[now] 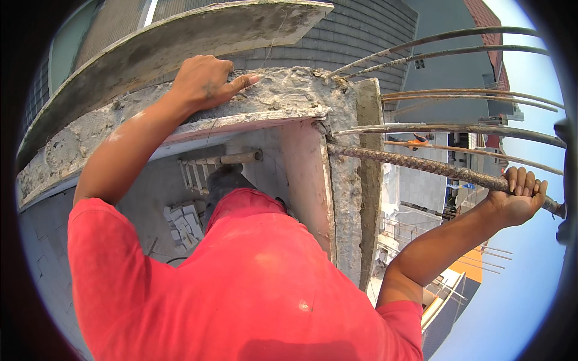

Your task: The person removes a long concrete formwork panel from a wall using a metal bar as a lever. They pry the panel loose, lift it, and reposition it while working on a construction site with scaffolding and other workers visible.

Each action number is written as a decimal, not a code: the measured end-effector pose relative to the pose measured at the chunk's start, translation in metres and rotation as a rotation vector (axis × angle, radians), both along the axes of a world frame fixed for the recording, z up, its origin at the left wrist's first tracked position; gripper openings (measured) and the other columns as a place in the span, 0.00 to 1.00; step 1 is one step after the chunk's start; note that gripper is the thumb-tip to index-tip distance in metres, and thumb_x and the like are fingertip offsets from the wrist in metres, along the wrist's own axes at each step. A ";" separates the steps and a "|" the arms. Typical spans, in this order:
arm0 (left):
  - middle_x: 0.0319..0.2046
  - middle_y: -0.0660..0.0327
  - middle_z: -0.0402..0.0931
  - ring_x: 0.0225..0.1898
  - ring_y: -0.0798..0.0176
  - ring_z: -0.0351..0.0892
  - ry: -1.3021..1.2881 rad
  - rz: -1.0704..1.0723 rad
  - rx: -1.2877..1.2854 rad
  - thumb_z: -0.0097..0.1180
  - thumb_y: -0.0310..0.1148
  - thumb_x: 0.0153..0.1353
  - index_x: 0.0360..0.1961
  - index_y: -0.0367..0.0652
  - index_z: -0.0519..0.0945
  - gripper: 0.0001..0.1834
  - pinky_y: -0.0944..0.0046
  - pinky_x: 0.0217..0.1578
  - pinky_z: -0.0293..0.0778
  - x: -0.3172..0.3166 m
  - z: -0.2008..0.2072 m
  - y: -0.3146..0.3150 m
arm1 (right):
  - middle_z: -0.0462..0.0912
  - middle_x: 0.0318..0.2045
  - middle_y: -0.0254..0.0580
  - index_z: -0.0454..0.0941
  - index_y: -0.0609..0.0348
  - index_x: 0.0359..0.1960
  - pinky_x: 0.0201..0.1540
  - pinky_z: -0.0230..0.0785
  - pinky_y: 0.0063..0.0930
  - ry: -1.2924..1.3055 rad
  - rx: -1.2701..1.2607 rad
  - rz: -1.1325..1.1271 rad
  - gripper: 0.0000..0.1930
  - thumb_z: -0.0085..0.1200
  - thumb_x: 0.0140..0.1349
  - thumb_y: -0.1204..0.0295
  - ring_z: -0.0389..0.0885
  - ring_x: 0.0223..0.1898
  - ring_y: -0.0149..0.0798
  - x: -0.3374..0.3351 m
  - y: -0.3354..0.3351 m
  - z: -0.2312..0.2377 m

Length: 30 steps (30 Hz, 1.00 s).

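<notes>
My left hand (208, 81) rests on the rough top of a concrete beam (295, 87). Its thumb lies along the surface toward the right, while the other fingers bend over the far side, their tips hidden. My right hand (519, 195), at the far right, is wrapped around a thick ribbed steel reinforcing bar (415, 162) that juts from the beam's corner. Below me, a ladder (208, 165) shows beside my legs, its lower part mostly hidden by my body.
Several more reinforcing bars (457, 94) extend from the corner. Formwork boards (307, 174) line the beam, and a long board (198, 45) runs along its far side. Broken light blocks (183, 225) lie on the floor below. A tiled roof (355, 36) stands beyond; a person in orange (419, 141) is far below.
</notes>
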<state>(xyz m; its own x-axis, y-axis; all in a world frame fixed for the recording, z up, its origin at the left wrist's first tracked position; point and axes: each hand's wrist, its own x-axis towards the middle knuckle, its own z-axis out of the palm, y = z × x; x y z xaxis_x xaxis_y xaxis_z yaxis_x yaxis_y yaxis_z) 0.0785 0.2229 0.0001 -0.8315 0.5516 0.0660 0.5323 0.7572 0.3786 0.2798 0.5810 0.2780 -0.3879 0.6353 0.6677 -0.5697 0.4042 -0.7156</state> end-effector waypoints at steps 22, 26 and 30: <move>0.18 0.48 0.78 0.27 0.44 0.81 -0.096 0.003 -0.029 0.42 0.72 0.59 0.32 0.38 0.86 0.42 0.48 0.32 0.74 -0.009 0.003 -0.013 | 0.53 0.13 0.27 0.52 0.49 0.17 0.28 0.68 0.25 -0.040 0.033 -0.236 0.19 0.46 0.65 0.69 0.48 0.12 0.25 0.004 -0.046 -0.010; 0.18 0.48 0.78 0.26 0.44 0.81 -0.089 -0.002 0.012 0.43 0.70 0.60 0.31 0.39 0.86 0.40 0.47 0.32 0.73 -0.009 0.003 -0.014 | 0.54 0.15 0.29 0.52 0.49 0.20 0.18 0.47 0.19 -0.025 -0.111 -0.148 0.19 0.48 0.65 0.69 0.49 0.14 0.24 -0.018 -0.007 -0.008; 0.18 0.47 0.78 0.28 0.43 0.81 -0.077 0.005 0.063 0.43 0.71 0.59 0.29 0.38 0.86 0.42 0.47 0.32 0.74 -0.007 0.007 -0.017 | 0.53 0.14 0.28 0.50 0.47 0.17 0.15 0.45 0.20 -0.084 0.103 -0.140 0.20 0.44 0.65 0.70 0.48 0.13 0.25 0.005 -0.048 0.001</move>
